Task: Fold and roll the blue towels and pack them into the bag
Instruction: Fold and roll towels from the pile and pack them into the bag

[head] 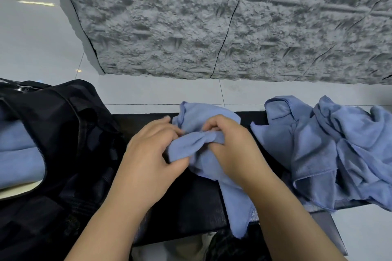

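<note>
A crumpled blue towel point(198, 116) lies on the black table point(191, 203) in the middle, one end hanging over the near edge. My left hand point(148, 152) pinches a bunched fold of it between thumb and fingers. My right hand point(231, 148) grips the same fold from the right, fingers curled over the cloth. An open black bag point(70, 133) stands at the left with rolled blue towels point(19, 154) inside. A heap of loose blue towels point(331, 150) lies on the table's right side.
A grey rough-textured wall panel point(212, 23) stands behind the table. White floor tiles point(31, 38) show at the left and beyond the table's far edge. The table's right corner point(326, 226) ends near the towel heap.
</note>
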Motion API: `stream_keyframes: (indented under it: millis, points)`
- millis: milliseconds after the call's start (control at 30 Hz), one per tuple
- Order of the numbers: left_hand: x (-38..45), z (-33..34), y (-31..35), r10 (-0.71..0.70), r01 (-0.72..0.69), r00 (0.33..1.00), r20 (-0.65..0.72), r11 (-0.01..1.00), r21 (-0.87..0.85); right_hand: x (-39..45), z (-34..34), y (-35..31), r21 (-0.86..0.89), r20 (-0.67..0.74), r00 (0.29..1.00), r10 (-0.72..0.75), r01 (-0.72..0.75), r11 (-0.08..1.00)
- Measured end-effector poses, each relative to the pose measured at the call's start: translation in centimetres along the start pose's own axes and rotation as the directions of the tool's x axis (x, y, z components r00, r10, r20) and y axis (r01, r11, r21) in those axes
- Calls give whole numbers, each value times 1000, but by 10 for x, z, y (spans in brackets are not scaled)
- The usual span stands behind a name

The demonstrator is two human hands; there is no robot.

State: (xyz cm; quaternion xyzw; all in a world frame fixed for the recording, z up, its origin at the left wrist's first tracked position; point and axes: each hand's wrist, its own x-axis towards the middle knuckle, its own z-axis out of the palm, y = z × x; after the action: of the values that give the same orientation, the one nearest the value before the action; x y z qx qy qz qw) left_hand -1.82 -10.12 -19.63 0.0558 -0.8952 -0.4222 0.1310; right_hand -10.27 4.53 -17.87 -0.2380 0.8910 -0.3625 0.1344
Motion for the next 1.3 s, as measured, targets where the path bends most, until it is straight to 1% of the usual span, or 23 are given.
stream_keyframes:
  millis: [33,100,133,167,233,300,333,367,400,467,533,567,600,667,700,767,833,900,1000,1067,1133,1233,1300]
  points:
    - [-2,-1,2,-28,31,998,52,998,-48,1,0,3,-5,-71,996,62,-62,998]
    - [-8,-1,6,-111,136,973,202,984,-111,3,-2,6,129,-235,944,230,-204,970]
    - [-11,-1,6,-144,173,956,254,980,-95,4,-3,6,212,-286,910,301,-246,946]
    - [-12,-2,5,-173,194,946,273,980,-50,6,-5,6,281,-306,881,360,-277,919]
    - [-12,-5,-1,-235,225,937,258,972,69,9,-7,7,443,-307,825,475,-318,838]
    - [-11,-9,-8,-313,281,926,209,945,170,12,-10,8,630,-236,734,637,-383,675]
    - [-10,-10,-11,-353,322,921,166,928,185,14,-12,8,697,-180,705,686,-401,595]
    - [-9,-10,-13,-384,363,917,113,916,170,14,-12,10,728,-123,699,704,-419,543]
    - [-8,-10,-13,-400,389,915,52,910,145,14,-12,9,737,-60,713,699,-441,513]
    - [-6,-10,-9,-403,407,913,-63,910,78,14,-7,6,724,98,776,624,-486,491]
    - [-3,-10,-4,-398,395,910,-117,917,-53,13,0,0,695,246,829,502,-512,505]
    - [-2,-10,-2,-395,382,912,-106,916,-124,13,3,-3,687,303,848,434,-510,517]
    - [-2,-10,-1,-389,370,919,-64,908,-196,12,5,-6,676,334,869,366,-491,549]
    - [-3,-8,2,-372,365,927,40,877,-311,9,10,-12,629,349,907,237,-414,658]
    - [-3,-7,2,-380,379,922,67,859,-343,8,12,-13,627,346,922,175,-366,687]
    - [-2,-8,1,-417,408,907,59,834,-371,6,15,-17,619,330,943,51,-257,742]
    - [-2,-9,-2,-425,404,905,23,840,-361,6,18,-18,530,317,948,-17,-162,833]
    - [-1,-9,0,-393,373,919,-4,875,-307,6,22,-15,455,302,953,-16,-129,881]
    - [-3,-10,2,-375,340,925,-70,893,-294,8,23,-10,391,276,961,28,-139,910]
    - [0,-13,-1,-400,331,903,-155,880,-342,8,21,-7,298,290,955,62,-152,942]
    - [1,-17,-2,-436,315,875,-212,844,-435,7,20,-5,236,306,949,73,-150,960]
    - [1,-22,1,-453,280,868,-204,786,-551,5,22,-6,160,328,942,63,-121,980]
    - [2,-24,3,-451,266,873,-184,758,-595,6,25,-6,121,304,949,80,-122,985]
